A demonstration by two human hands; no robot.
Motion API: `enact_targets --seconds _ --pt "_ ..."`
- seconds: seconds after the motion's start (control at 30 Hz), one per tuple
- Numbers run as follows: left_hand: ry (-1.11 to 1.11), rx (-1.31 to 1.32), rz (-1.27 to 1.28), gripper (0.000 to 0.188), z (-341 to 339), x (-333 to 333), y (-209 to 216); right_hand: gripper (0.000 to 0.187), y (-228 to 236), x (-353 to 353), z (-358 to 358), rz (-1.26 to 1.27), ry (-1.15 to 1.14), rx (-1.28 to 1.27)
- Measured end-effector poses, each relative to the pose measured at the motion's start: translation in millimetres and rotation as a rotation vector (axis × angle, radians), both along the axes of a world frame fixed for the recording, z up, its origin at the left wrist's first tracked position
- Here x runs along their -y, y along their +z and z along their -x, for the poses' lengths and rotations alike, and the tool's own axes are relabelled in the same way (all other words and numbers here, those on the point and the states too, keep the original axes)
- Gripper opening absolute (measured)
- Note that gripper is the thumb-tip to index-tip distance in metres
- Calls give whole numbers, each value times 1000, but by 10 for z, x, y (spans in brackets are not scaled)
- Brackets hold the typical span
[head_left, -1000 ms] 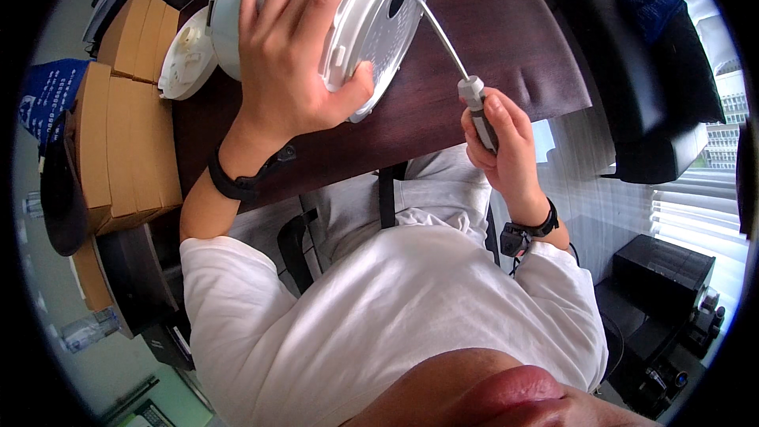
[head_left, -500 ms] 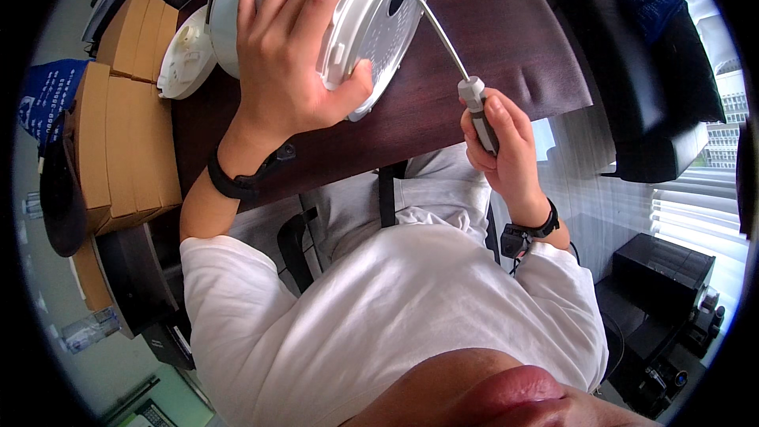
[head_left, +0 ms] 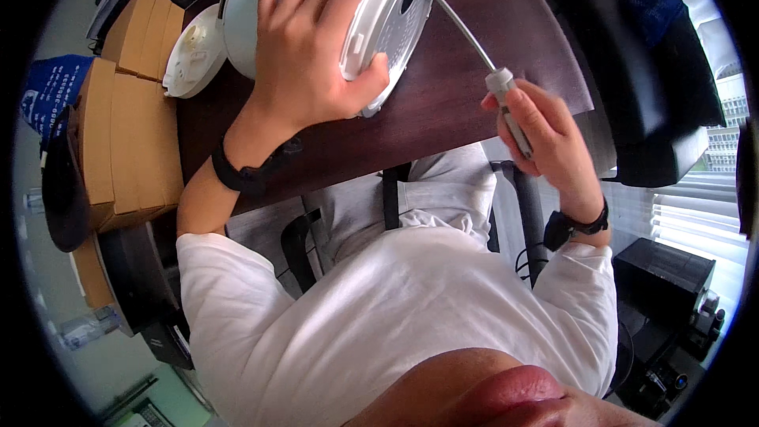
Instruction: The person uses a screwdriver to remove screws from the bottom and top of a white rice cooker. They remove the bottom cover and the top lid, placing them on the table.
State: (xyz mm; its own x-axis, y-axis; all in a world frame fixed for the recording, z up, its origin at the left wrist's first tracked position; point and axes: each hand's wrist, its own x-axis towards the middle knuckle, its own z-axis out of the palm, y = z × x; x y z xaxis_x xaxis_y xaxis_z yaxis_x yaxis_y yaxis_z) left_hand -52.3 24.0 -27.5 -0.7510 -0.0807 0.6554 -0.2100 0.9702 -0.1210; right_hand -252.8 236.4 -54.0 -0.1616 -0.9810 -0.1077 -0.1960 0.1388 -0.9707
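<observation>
A white, drum-shaped appliance (head_left: 243,35) lies tilted on its side on the dark table, its perforated round end (head_left: 389,51) facing right. My left hand (head_left: 312,59) grips it from above, fingers spread over the side and thumb hooked at the rim. In my right hand (head_left: 557,130) is a screwdriver (head_left: 500,79) with a grey handle, my fingers wrapped around it. The long shaft runs up and left, and its tip meets the dark oval opening in the round end. Whether the tip is inside the opening I cannot tell.
A white round cover (head_left: 194,59) with fittings inside lies left of the appliance on the dark wooden table (head_left: 474,24). Cardboard boxes (head_left: 138,142) stand along the left edge. A black chair (head_left: 664,142) is at the right, with black equipment (head_left: 664,273) below it.
My right hand and the screwdriver handle have swung to the right, with the tip staying at the opening. The appliance and my left hand have shifted slightly right.
</observation>
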Motion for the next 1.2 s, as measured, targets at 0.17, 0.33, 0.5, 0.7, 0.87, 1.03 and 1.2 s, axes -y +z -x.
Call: enact_targets --seconds 0.17,0.33,0.5,0.7,0.87,1.03,1.2 --pt "-37 -10 0 73 -5 137 30 31 -180 235 280 407 -94 -982" --pt "-76 -3 16 72 -48 141 -4 34 -285 555 954 827 -228 -1567" --pt "-46 -37 -10 71 -58 133 -16 35 -335 615 1091 771 -216 -1438" --pt "5 -80 -14 71 -87 56 -68 33 -639 363 226 200 -140 228" --pt "31 -72 -10 70 -75 3 -101 38 -579 169 -101 196 -36 595" --pt "28 -80 9 69 -67 11 -91 41 -475 231 -131 194 21 582" --pt "17 -88 12 69 -70 10 -96 41 -477 238 -125 157 25 582"
